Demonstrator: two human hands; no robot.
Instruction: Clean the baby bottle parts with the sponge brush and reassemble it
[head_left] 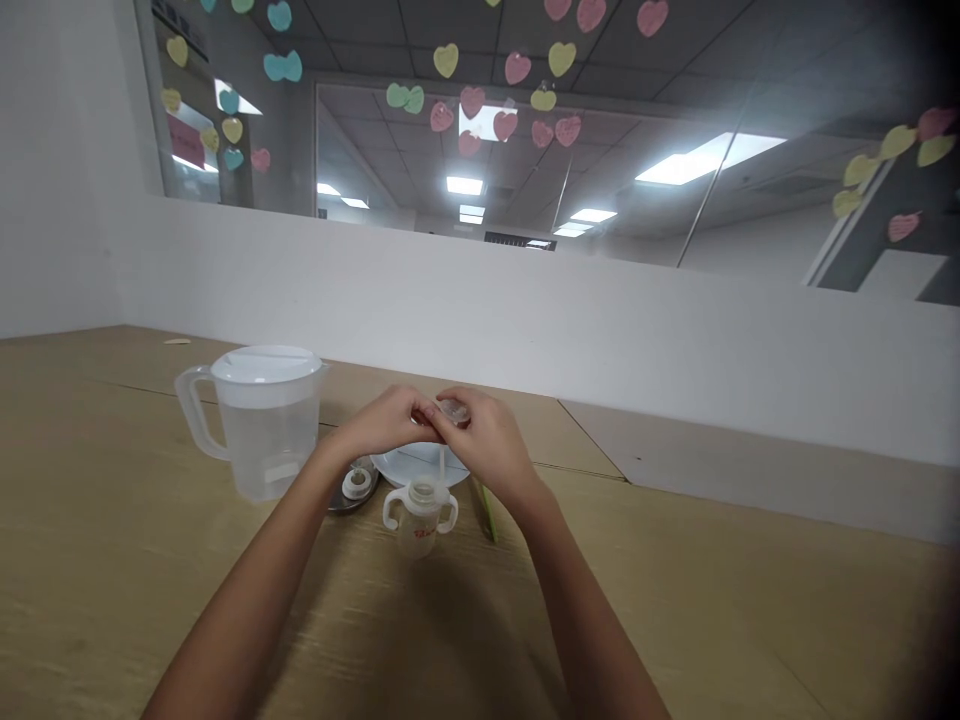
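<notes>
My left hand (386, 420) and my right hand (486, 435) meet above the table, fingers closed together. Between them shows part of a small clear plastic piece (454, 410), mostly hidden by my fingers. A thin whitish straw (442, 462) hangs down below my hands. Just beneath, a small baby bottle (418, 522) with two white handles and red lettering stands upright, its mouth uncovered. Behind it lies a white plate (397, 468), partly covered by my hands. A white ring-shaped cap (357, 484) rests in a dark metal dish (349, 503) to the bottle's left.
A large clear pitcher (271, 430) with a white lid and handle stands at the left, holding clear liquid. Right of the bottle lies a narrow green item (489, 515), partly behind my right wrist. The wooden table (712, 600) meets a white wall (525, 310) behind.
</notes>
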